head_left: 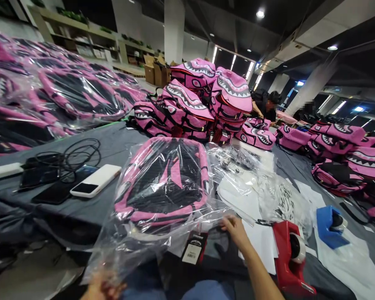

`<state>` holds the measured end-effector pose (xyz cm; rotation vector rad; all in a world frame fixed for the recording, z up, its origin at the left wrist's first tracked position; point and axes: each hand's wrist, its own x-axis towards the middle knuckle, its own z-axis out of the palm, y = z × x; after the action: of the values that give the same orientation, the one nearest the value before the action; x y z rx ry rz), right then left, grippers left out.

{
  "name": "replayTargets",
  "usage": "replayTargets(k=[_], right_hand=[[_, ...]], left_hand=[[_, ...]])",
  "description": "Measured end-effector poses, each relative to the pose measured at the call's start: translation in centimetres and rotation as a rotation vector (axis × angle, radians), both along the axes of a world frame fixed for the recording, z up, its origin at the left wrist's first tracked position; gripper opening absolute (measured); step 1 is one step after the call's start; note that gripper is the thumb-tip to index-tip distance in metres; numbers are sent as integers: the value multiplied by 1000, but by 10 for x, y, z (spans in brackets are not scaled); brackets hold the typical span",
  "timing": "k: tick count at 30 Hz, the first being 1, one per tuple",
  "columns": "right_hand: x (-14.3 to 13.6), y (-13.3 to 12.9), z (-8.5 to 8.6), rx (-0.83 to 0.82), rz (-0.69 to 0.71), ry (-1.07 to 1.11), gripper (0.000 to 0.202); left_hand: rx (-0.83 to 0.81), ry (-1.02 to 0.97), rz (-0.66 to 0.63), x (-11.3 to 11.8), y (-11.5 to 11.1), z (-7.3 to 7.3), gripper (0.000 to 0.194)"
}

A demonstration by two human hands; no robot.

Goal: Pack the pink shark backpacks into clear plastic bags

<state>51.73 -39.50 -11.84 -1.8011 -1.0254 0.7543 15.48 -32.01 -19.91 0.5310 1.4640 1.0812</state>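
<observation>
Already the backpack (164,181) lies inside the clear bag (137,241) at frame centre, whose mouth is not sealed. The right hand (234,229) pinches the bag's edge; the left hand (101,288), bottom left, seemingly grips its corner. Tape dispenser (290,258) waits lower right.

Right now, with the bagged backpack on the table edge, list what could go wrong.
1. The loose bag mouth overhangs the table edge; the bagged backpack might slide off.
2. The right hand works near the hang tag; it could snag in the plastic.
3. The red tape dispenser beside the forearm could get knocked.
</observation>
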Motion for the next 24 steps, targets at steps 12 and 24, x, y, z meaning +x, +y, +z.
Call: replayTargets(k=[12, 24], right_hand=[[-68, 6, -9, -82, 42, 399, 61], [-81, -22, 60, 252, 119, -161, 30]], left_hand=[[502, 216, -643, 92, -27, 54, 52], [-252, -647, -723, 110, -33, 81, 47]])
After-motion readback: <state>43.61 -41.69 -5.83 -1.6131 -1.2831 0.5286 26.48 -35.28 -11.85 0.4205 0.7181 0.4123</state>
